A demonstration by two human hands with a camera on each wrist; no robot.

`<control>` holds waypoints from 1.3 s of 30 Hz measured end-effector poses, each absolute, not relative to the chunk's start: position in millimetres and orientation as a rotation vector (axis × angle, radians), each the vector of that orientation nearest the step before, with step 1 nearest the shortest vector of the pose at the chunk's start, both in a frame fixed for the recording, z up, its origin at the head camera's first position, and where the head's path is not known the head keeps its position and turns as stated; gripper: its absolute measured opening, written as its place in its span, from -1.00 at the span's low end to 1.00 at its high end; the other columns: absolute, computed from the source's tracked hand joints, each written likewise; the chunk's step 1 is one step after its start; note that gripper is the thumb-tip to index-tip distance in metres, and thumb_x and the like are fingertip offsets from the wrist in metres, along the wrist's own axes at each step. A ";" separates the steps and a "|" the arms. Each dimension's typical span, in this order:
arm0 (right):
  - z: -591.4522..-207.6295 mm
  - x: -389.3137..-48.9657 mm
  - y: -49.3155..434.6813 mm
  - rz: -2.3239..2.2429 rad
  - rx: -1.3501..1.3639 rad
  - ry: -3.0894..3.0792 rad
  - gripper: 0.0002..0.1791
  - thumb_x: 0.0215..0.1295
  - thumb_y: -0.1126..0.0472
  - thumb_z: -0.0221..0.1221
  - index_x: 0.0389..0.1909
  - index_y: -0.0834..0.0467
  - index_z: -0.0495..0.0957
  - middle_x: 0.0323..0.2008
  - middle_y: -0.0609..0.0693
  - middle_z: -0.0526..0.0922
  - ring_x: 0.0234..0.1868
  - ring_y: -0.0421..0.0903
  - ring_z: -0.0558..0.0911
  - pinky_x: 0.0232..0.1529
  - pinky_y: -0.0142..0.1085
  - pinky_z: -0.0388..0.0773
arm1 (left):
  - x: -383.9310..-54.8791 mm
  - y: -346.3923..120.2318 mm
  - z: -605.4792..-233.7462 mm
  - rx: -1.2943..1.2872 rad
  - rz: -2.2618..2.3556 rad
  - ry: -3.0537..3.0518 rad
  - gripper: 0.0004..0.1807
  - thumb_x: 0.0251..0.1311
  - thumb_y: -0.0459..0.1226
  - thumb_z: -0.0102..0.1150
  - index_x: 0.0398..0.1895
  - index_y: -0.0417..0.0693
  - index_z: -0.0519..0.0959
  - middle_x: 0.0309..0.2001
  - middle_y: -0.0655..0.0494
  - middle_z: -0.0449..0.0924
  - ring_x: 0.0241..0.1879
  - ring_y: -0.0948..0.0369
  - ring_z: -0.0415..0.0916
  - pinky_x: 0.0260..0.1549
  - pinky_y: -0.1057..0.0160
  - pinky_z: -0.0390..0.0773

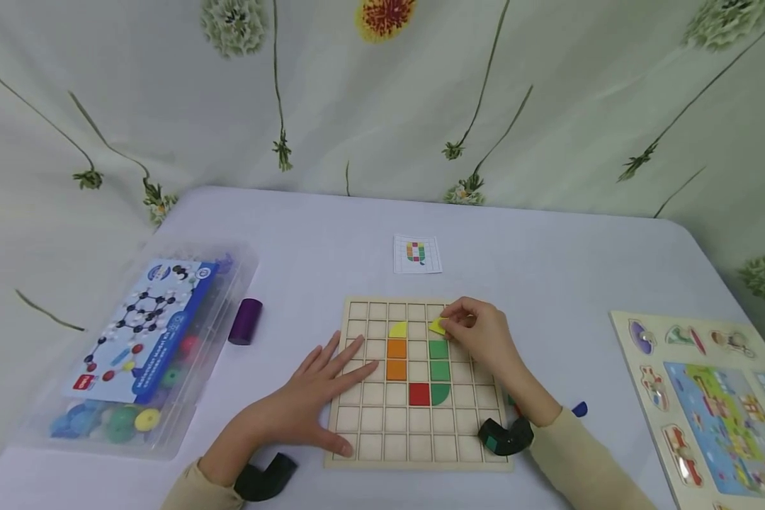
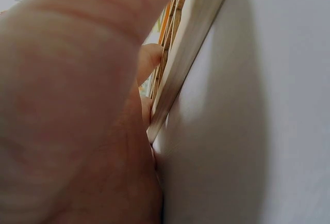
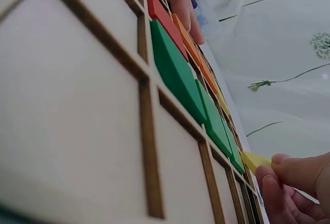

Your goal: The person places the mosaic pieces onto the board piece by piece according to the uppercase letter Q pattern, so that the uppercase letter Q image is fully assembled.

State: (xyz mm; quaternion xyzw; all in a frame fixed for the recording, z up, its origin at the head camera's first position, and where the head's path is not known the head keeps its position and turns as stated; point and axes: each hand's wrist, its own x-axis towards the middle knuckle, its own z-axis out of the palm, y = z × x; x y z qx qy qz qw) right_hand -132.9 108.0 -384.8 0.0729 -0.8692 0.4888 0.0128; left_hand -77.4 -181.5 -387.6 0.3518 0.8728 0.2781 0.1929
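Note:
A wooden grid board (image 1: 414, 448) lies flat on the white table. My right hand (image 1: 484, 338) pinches a yellow tile (image 1: 436, 326) between thumb and fingertips at the board's upper part, just above a column of green tiles (image 1: 438, 349). In the right wrist view that yellow tile (image 3: 252, 160) looks tilted beside the topmost green one. My left hand (image 1: 309, 397) rests on the board's left side, fingers spread. Set in the grid are a yellow rounded tile (image 1: 398, 330), two orange tiles (image 1: 397, 359), a red square (image 1: 419, 394) and a green rounded tile (image 1: 440, 394).
Behind the board lies a small pattern card (image 1: 417, 253). A clear box of molecule-model parts (image 1: 185, 425) and a purple cylinder (image 1: 246, 321) are on the left. To the right sits a wooden picture puzzle (image 1: 707, 418). A blue piece (image 1: 579, 409) lies by my right sleeve.

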 end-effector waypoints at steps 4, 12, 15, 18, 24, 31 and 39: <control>-385.7 -132.7 108.8 1.521 0.161 -2.656 -0.94 0.10 0.37 0.31 -0.41 0.26 0.63 -0.55 -0.01 0.61 -0.56 -0.15 0.62 -0.51 -0.37 0.54 | -77.0 -180.4 -387.7 0.994 0.780 2.452 0.18 -0.27 0.25 0.37 0.47 0.11 0.05 0.48 0.01 -0.38 0.38 -0.05 -0.64 0.22 -0.16 -0.44; -387.1 -129.6 109.2 1.335 0.193 -2.711 -0.89 0.04 0.31 0.37 -0.53 0.17 0.61 -0.59 -0.10 0.60 -0.57 -0.20 0.54 -0.53 -0.35 0.47 | -76.1 -179.2 -384.6 0.985 0.766 2.447 0.18 -0.27 0.23 0.38 0.46 0.09 0.06 0.48 0.01 -0.37 0.38 -0.05 -0.63 0.23 -0.15 -0.45; -384.6 -127.1 108.7 1.243 0.220 -2.753 -0.86 0.01 0.28 0.39 -0.56 0.13 0.59 -0.63 -0.14 0.58 -0.59 -0.20 0.50 -0.54 -0.33 0.44 | -75.5 -179.6 -385.1 0.990 0.768 2.445 0.17 -0.25 0.24 0.36 0.46 0.09 0.06 0.48 0.01 -0.37 0.38 -0.05 -0.63 0.23 -0.15 -0.45; -382.1 -125.2 109.6 1.205 0.242 -2.803 -0.84 0.00 0.27 0.40 -0.56 0.12 0.57 -0.64 -0.16 0.56 -0.59 -0.20 0.48 -0.54 -0.32 0.42 | -75.0 -179.8 -385.8 1.002 0.773 2.445 0.16 -0.25 0.25 0.36 0.46 0.09 0.06 0.48 0.00 -0.36 0.38 -0.06 -0.62 0.22 -0.15 -0.44; -380.6 -123.7 119.2 1.213 0.332 -2.878 -0.91 0.03 0.31 0.37 -0.49 0.14 0.63 -0.54 -0.14 0.59 -0.49 -0.19 0.51 -0.42 -0.31 0.48 | -75.1 -177.6 -383.5 0.995 0.779 2.434 0.16 -0.25 0.22 0.38 0.46 0.07 0.07 0.48 -0.01 -0.36 0.38 -0.06 -0.62 0.22 -0.15 -0.45; -385.4 -124.4 121.9 1.223 0.386 -2.855 -0.93 0.05 0.37 0.34 -0.46 0.14 0.68 -0.43 -0.11 0.64 -0.44 -0.17 0.49 -0.38 -0.29 0.48 | -76.0 -176.7 -384.2 1.011 0.762 2.439 0.16 -0.25 0.22 0.38 0.46 0.08 0.06 0.48 0.00 -0.36 0.38 -0.06 -0.61 0.23 -0.15 -0.43; -361.4 -126.9 132.5 1.239 0.396 -2.832 -0.86 0.15 0.32 0.28 -0.24 0.20 0.67 -0.40 -0.08 0.64 -0.38 -0.12 0.48 -0.41 -0.29 0.41 | -76.8 -179.7 -383.7 1.011 0.746 2.467 0.17 -0.25 0.25 0.36 0.46 0.09 0.05 0.48 0.00 -0.37 0.38 -0.07 -0.63 0.22 -0.16 -0.43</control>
